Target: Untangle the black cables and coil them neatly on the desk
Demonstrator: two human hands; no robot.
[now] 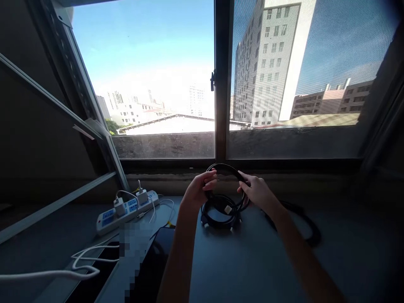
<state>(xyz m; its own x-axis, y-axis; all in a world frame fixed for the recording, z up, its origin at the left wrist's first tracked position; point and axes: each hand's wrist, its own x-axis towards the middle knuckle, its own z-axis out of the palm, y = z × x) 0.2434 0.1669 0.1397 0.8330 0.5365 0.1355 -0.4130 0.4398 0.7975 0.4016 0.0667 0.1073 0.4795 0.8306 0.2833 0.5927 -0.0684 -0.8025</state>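
Note:
My left hand (199,190) and my right hand (258,191) hold a looped black cable (232,169) between them, raised in front of the window sill. The left fingers are curled around the loop's left side; the right thumb and fingers pinch its right side. Right below lies a coil of black cable (217,224) on the grey table, with connector ends at its front edge. A small pale connector or tag (228,209) shows inside the coils; I cannot tell which cable it belongs to. Another black cable coil (315,235) rests beyond my right forearm, partly hidden by it.
A white power strip (104,227) with two white chargers plugged in stands at the left. Near it are white cables (85,275) and a dark flat screen-like object (154,263). A metal frame bar (57,206) crosses the left side. The window (221,105) rises behind the table.

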